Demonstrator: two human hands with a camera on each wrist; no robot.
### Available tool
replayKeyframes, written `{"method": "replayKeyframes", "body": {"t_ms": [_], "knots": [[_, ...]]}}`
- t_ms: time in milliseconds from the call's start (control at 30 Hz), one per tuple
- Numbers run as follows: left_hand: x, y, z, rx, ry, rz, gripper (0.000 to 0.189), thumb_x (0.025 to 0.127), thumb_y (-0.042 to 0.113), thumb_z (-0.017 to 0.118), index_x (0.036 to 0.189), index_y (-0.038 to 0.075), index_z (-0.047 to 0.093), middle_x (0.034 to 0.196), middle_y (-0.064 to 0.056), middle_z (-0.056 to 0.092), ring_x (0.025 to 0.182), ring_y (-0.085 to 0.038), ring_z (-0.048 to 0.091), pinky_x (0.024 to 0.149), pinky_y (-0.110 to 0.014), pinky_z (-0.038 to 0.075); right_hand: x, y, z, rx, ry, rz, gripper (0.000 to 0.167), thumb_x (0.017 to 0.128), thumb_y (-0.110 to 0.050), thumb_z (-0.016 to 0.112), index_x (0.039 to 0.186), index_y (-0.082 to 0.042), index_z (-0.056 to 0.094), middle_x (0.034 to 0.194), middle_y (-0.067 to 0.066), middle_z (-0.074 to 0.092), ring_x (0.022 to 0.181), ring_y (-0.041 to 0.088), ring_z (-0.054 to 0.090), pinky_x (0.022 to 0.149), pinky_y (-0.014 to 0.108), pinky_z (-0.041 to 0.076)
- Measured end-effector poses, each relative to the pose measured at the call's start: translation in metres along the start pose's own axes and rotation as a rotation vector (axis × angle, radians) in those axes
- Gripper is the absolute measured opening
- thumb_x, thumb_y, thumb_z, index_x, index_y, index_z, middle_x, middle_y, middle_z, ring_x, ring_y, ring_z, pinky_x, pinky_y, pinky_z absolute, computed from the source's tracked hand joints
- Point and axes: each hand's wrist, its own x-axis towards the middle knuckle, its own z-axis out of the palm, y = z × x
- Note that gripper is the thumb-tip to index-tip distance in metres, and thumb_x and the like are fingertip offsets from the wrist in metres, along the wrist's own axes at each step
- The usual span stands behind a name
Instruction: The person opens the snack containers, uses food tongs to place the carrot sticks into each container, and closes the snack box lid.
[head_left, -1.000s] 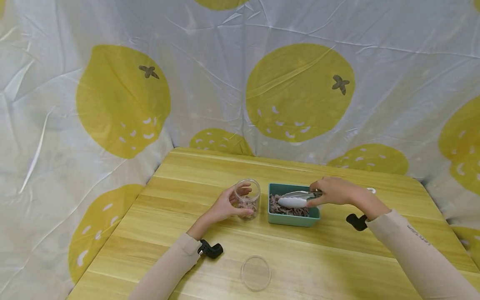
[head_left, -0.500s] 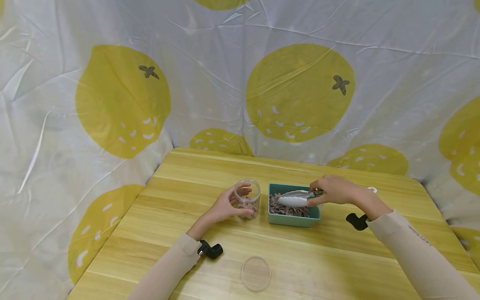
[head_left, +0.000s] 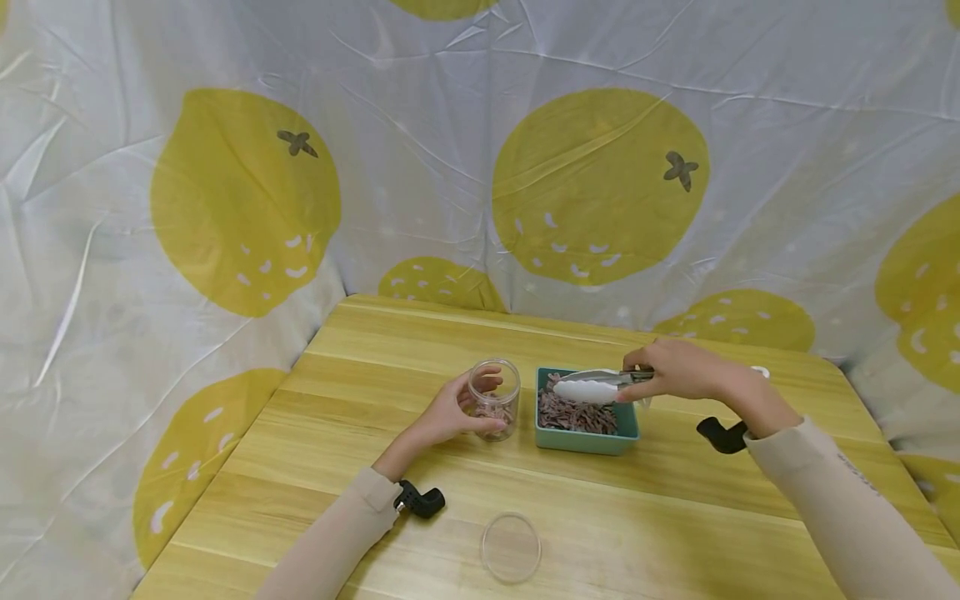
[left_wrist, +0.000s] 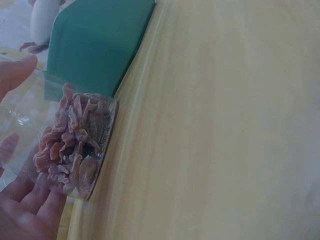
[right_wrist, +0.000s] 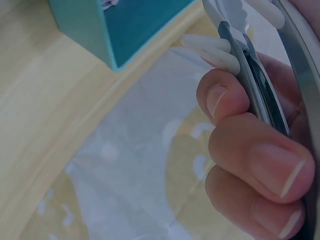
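Observation:
My left hand (head_left: 444,413) holds an open clear jar (head_left: 507,395) upright, thumb and fingers curled round its side. Reddish-brown dried strips (left_wrist: 72,140) fill the jar's lower part in the left wrist view. Just right of it stands a teal rectangular box (head_left: 585,442) with many similar strips (head_left: 576,417) inside. My right hand (head_left: 675,371) grips a pair of metal tongs (head_left: 588,391) with white scalloped tips, fingers curled round the handles. The tips point left over the box. In the left wrist view a dark strip (left_wrist: 35,47) shows at a white tong tip (left_wrist: 44,20).
A clear round lid (head_left: 511,547) lies on the wooden table (head_left: 637,517) near the front. Behind the table hangs a pale curtain (head_left: 420,167) with yellow lemon prints. Black camera mounts (head_left: 422,500) stick out from both wrists.
My right hand and the tongs have lifted slightly, with the hand shifting a little right. More strips now show below the tips. The left hand and jar stay in place.

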Motion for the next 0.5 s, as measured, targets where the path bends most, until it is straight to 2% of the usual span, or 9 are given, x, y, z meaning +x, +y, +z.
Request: {"method": "replayKeyframes", "body": {"t_ms": [200,367,500], "knots": [[0.000,0.001,0.001,-0.001,-0.005,-0.001,0.081,0.079,-0.003,0.082,0.148,0.002,0.041,0.144,-0.028,0.047,0.134,-0.041,0.045,0.111,-0.044,0.037,-0.002,-0.008,-0.014,0.025,0.029,-0.017,0.031,0.093,-0.047,0.067,0.092,-0.016,0.065,0.067,-0.013,0.058,0.054,0.003,0.047,0.056,0.025,0.035],[0.002,0.002,0.001,0.000,-0.004,0.001,0.079,0.079,-0.003,0.082,0.148,0.002,0.042,0.143,-0.028,0.048,0.134,-0.040,0.045,0.110,-0.043,0.039,0.002,-0.015,-0.022,0.023,0.062,-0.044,0.031,0.094,-0.045,0.067,0.099,-0.014,0.068,0.068,-0.013,0.059,0.055,0.003,0.049,0.058,0.026,0.040],[0.001,0.001,0.002,-0.005,0.009,0.009,0.079,0.079,-0.004,0.083,0.147,0.001,0.043,0.142,-0.028,0.049,0.133,-0.040,0.046,0.110,-0.043,0.038,0.010,-0.022,-0.024,-0.001,0.077,-0.047,0.036,0.094,-0.049,0.065,0.104,-0.014,0.068,0.065,-0.013,0.053,0.054,0.003,0.041,0.059,0.027,0.039]]}}
